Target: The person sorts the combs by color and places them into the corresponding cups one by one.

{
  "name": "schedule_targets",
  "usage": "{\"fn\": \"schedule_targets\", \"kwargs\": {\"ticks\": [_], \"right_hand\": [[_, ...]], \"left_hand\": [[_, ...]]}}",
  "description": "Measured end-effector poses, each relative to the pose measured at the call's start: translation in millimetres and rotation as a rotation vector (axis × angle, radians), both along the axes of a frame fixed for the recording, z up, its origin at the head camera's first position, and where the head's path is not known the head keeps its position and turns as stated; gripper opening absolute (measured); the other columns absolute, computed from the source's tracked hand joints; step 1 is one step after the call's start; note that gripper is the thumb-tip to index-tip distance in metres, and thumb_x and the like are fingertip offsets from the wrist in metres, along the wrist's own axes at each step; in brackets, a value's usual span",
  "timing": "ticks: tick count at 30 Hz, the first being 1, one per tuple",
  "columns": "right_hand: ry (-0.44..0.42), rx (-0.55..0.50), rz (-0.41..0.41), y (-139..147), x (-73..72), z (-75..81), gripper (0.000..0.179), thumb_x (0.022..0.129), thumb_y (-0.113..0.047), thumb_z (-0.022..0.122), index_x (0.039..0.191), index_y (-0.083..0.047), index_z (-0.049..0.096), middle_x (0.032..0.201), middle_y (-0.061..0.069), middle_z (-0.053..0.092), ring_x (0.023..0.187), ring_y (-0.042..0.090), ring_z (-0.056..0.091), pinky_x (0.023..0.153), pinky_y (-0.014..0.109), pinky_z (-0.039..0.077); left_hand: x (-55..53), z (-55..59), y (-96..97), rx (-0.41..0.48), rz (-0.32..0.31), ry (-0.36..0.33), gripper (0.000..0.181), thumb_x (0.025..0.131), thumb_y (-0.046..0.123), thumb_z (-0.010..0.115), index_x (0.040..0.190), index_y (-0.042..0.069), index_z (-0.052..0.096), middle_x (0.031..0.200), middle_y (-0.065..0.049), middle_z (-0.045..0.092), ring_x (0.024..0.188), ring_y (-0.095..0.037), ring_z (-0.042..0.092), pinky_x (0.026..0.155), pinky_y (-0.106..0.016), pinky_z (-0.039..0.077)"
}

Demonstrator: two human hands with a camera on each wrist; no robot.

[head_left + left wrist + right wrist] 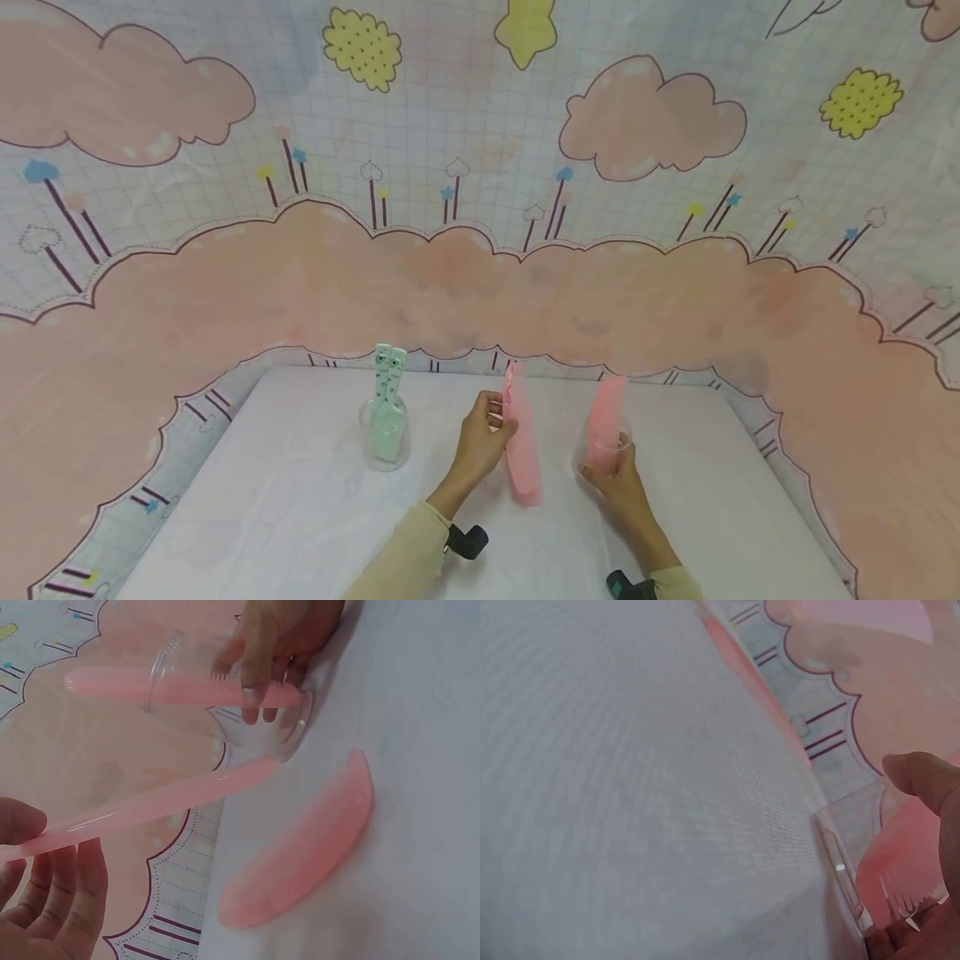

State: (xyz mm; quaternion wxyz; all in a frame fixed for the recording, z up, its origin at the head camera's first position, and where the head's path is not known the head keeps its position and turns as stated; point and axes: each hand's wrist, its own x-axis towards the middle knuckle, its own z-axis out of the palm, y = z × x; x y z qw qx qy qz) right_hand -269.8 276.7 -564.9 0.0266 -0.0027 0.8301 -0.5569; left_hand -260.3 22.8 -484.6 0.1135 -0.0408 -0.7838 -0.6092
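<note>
My left hand pinches a long pink comb between thumb and fingers, its narrow edge showing in the left wrist view. My right hand grips a clear plastic cup low on its side. Inside that cup stands another pink comb, whose teeth show in the right wrist view. A third pink piece, curved like the combs, lies on the white table below the held one; no teeth can be made out on it.
A second clear cup stands on the table to the left, with mint-green spotted pieces upright in it. The white table ends at the back against a patterned pink and pale cloth.
</note>
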Motion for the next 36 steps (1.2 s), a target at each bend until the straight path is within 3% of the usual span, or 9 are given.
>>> {"fn": "schedule_targets", "kwargs": {"ticks": [11,25,30,36], "right_hand": [[0.037,-0.023,0.000,0.8,1.1,-1.0,0.099,0.086,-0.033,0.075,0.154,-0.012,0.007,0.157,0.026,0.025,0.146,0.043,0.025,0.119,0.061,0.022],[0.026,-0.022,-0.011,0.3,4.3,-3.3,0.098,0.085,-0.035,0.075,0.153,-0.010,0.009,0.156,0.028,0.027,0.146,0.044,0.025,0.119,0.060,0.020],[0.007,-0.031,-0.006,0.1,4.4,-2.2,0.103,0.085,-0.042,0.074,0.155,-0.015,0.005,0.157,0.025,0.027,0.147,0.041,0.026,0.119,0.059,0.021],[0.013,0.005,-0.003,1.1,2.9,-0.3,0.107,0.085,-0.041,0.074,0.156,-0.010,0.000,0.159,0.027,0.019,0.148,0.042,0.020,0.120,0.060,0.018]], "left_hand": [[1.8,16.9,1.8,-0.010,-0.032,0.053,0.027,0.091,0.009,0.063,0.116,0.008,0.052,0.106,-0.014,0.064,0.085,-0.015,0.062,0.058,-0.021,0.056],[8.5,25.5,11.3,0.040,-0.075,0.094,0.025,0.091,0.009,0.064,0.114,0.009,0.053,0.108,-0.010,0.063,0.089,-0.014,0.060,0.066,-0.021,0.055],[7.6,36.2,17.7,0.014,-0.101,0.151,0.023,0.092,0.011,0.063,0.113,0.010,0.053,0.107,-0.008,0.063,0.091,-0.015,0.061,0.068,-0.021,0.054],[5.8,50.0,22.8,-0.036,-0.123,0.198,0.020,0.092,0.011,0.061,0.110,0.010,0.053,0.103,-0.006,0.065,0.091,-0.017,0.062,0.069,-0.021,0.054]]}}
